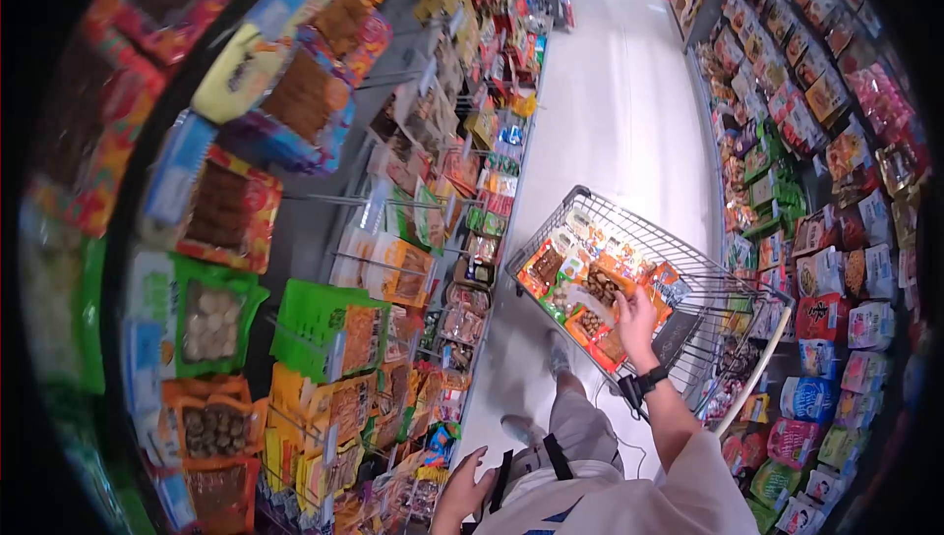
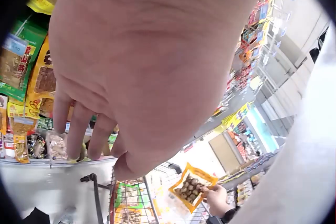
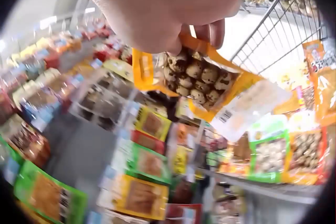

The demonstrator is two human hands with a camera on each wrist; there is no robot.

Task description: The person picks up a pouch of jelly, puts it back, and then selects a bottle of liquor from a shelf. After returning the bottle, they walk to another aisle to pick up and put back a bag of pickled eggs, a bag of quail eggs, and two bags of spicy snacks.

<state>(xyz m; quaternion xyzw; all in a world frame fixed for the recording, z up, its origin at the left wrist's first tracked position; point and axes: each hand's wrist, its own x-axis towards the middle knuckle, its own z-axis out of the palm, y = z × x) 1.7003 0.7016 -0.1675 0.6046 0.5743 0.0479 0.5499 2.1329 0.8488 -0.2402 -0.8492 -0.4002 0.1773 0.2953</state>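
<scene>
Quail-egg pouch (image 3: 197,80), orange edge pinched by right hand (image 1: 637,321)
Wire cart (image 1: 671,238) below, aisle floor (image 1: 634,92) stretching past its rim; left hand (image 1: 467,488), fingers loose.

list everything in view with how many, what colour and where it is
floor: one, white, underfoot
cart: one, grey wire with pale handle, ahead of the person
cart packs: several, mixed colours, inside the cart
egg pack: one, orange with speckled eggs, held over the cart
left shelf packs: too many to count, mixed colours, left
right shelf packs: too many to count, mixed colours, right
tags: several, pale blue and white, among left shelf packs
wrist device: one, black, behind the right grip
shirt: one, pale, on the torso
left grip: one, bare, near left shelf packs
right grip: one, bare, pinching the egg pack
</scene>
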